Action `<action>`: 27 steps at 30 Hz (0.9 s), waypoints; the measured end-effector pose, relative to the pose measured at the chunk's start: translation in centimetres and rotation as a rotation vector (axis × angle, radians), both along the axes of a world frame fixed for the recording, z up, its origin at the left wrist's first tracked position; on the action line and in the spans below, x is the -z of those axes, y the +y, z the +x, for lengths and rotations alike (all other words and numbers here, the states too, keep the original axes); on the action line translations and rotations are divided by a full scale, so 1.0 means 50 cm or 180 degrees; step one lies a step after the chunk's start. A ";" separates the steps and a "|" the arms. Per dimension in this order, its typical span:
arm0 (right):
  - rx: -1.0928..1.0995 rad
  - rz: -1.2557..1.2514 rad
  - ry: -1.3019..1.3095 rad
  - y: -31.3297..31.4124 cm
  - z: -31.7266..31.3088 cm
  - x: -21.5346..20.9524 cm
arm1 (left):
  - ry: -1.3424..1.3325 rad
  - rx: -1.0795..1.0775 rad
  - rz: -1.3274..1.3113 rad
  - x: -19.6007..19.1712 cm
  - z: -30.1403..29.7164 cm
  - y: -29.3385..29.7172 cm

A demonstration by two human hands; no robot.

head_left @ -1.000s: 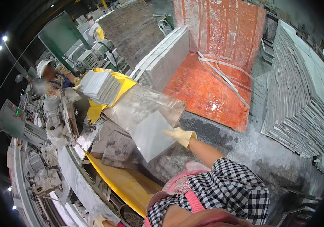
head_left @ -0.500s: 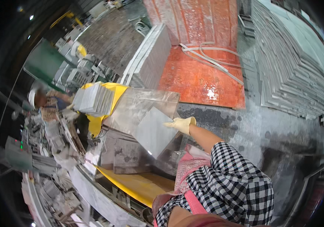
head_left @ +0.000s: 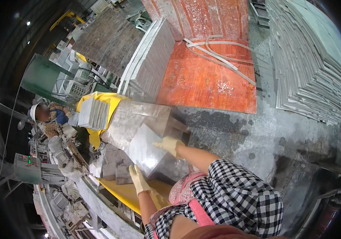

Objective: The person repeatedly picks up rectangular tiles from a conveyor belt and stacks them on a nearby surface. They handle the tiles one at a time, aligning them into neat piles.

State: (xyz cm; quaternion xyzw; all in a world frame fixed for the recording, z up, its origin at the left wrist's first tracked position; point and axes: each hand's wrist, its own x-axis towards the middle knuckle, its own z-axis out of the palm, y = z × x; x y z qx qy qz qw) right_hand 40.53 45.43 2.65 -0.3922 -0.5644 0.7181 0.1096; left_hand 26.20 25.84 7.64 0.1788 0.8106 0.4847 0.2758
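A pale grey square stone tile [head_left: 143,148] lies tilted before me, light glaring off its near corner. My right hand [head_left: 169,145], in a cream rubber glove, is closed on the tile's right edge, thumb on the top face and fingers hidden below. Beside the near-left edge is my left hand [head_left: 139,181], gloved alike. Its fingers are stretched out and apart, with the tips at the edge; whether they press on it I cannot tell. Under and beyond the tile is a worn, brownish-grey board surface [head_left: 138,113].
Several stacked tiles [head_left: 93,113] stand on yellow sheeting [head_left: 112,99], near a co-worker [head_left: 55,115] in a white helmet. Upright slabs [head_left: 148,63] lean beside an orange board [head_left: 210,79] with loose strips [head_left: 218,57]. A tall slab stack [head_left: 306,75] stands right; machinery [head_left: 69,155] runs along the left.
My left hand has come into view at the tile's near-left edge. The right hand and the tile have moved left and nearer to me. My view has shifted slightly.
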 end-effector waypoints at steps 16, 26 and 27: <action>-0.0375 0.0175 0.0065 -0.003 -0.022 -0.023 | 0.1207 -0.0502 -0.0896 0.152 -0.060 0.050; -0.0452 -0.0575 0.0013 0.005 0.001 -0.064 | 0.1792 -0.0885 -0.1062 0.174 -0.032 0.058; -0.0414 -0.0496 0.0052 0.005 0.003 -0.064 | 0.1893 -0.0912 -0.1006 0.174 -0.033 0.060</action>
